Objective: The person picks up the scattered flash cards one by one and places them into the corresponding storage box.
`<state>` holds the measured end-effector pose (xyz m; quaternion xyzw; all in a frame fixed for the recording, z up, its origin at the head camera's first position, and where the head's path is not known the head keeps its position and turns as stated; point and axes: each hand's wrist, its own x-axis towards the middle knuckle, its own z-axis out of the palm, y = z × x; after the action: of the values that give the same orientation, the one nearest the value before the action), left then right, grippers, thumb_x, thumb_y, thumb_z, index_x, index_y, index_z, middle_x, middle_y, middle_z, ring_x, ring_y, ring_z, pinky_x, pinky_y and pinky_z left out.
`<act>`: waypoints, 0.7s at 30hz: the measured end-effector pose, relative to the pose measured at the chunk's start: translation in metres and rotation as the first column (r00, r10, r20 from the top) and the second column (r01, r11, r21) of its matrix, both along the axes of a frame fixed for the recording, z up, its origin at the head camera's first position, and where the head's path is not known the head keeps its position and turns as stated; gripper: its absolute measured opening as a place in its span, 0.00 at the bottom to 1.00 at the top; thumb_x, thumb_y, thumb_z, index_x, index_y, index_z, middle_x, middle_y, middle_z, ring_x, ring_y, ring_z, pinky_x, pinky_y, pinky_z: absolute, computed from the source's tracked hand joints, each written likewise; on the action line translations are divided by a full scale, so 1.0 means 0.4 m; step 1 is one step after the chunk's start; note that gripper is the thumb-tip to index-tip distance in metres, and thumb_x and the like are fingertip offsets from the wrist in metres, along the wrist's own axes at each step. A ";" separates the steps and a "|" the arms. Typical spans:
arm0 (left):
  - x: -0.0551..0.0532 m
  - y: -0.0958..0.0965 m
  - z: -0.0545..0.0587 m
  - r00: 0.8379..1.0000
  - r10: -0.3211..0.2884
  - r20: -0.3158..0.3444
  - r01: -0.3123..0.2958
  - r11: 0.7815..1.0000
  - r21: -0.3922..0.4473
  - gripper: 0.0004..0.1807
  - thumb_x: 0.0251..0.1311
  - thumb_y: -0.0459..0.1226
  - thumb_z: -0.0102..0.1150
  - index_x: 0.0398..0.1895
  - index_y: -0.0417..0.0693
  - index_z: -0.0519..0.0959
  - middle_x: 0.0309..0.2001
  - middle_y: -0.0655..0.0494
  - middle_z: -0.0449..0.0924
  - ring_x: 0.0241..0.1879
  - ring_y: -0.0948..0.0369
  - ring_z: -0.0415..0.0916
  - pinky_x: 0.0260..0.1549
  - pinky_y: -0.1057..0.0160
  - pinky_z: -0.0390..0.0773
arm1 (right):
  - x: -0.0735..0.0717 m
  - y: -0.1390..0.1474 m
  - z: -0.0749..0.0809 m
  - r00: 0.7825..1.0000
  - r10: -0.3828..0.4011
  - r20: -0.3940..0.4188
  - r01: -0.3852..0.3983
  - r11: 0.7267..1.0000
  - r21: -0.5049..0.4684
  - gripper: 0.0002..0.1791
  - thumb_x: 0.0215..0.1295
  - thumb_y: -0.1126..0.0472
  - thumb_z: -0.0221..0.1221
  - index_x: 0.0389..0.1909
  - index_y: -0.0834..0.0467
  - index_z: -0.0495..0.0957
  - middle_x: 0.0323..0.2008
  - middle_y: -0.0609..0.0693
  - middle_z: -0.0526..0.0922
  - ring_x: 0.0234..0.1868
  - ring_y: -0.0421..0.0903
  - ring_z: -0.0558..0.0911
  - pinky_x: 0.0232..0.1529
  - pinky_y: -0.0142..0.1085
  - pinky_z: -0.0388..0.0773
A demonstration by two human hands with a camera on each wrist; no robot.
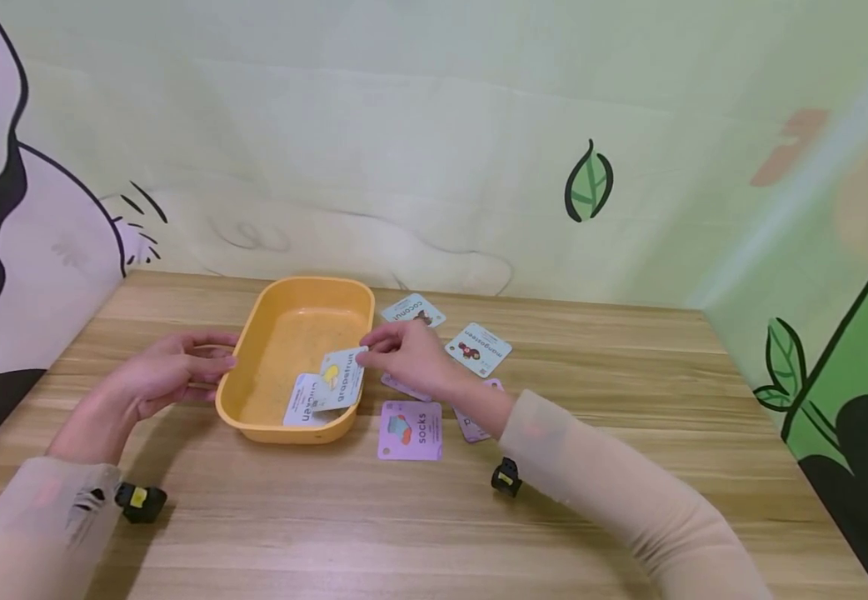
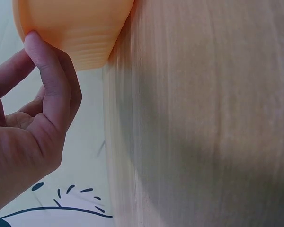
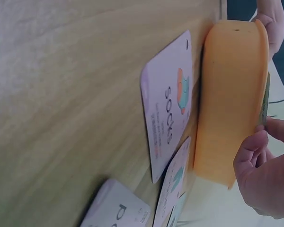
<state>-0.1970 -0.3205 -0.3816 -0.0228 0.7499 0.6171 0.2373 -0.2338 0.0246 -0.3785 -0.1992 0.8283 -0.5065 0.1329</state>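
Note:
My right hand point(image 1: 411, 358) pinches a pale blue grapefruit card point(image 1: 342, 375) by its edge, over the right side of a yellow-orange plastic tray point(image 1: 295, 290). Beneath it, a chicken card point(image 1: 301, 400) lies in the tray, partly covered by the grapefruit card. At the tray's left side is my left hand point(image 1: 172, 371), its fingertips point(image 2: 34, 40) touching the outer wall just under the rim. Right of the tray lies a purple socks card point(image 1: 409, 431), face up on the table. In the right wrist view, the held card shows only as a thin edge beyond the rim.
A coconut card point(image 1: 411, 308) and a mangosteen card point(image 1: 477, 350) lie beyond my right hand. Two more purple cards are partly hidden under that hand and forearm, one a card with its word half covered point(image 1: 471, 427). A printed cloth backdrop point(image 1: 434, 167) stands behind the wooden table point(image 1: 329, 525).

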 end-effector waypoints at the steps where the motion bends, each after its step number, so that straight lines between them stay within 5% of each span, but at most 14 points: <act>1: 0.001 0.000 -0.001 1.000 -0.003 -0.003 0.003 1.000 0.001 0.37 0.76 0.34 0.54 0.78 0.29 0.48 0.50 0.53 0.80 0.43 0.60 0.83 0.44 0.57 0.85 | 0.001 -0.001 -0.002 1.000 0.004 -0.007 -0.004 1.000 0.006 0.13 0.65 0.59 0.70 0.47 0.59 0.86 0.33 0.46 0.86 0.35 0.42 0.82 0.36 0.31 0.79; 21: 0.001 0.001 -0.001 1.000 -0.001 -0.007 0.001 1.000 -0.007 0.37 0.76 0.34 0.55 0.78 0.28 0.48 0.49 0.54 0.81 0.42 0.60 0.83 0.43 0.57 0.85 | -0.011 0.056 -0.026 0.996 -0.023 -0.081 0.025 0.999 0.029 0.08 0.67 0.60 0.68 0.44 0.58 0.84 0.35 0.48 0.83 0.36 0.44 0.78 0.36 0.32 0.76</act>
<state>-0.1966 -0.3203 -0.3820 -0.0214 0.7530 0.6143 0.2349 -0.2380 0.0471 -0.3890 -0.2074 0.8429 -0.4870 0.0965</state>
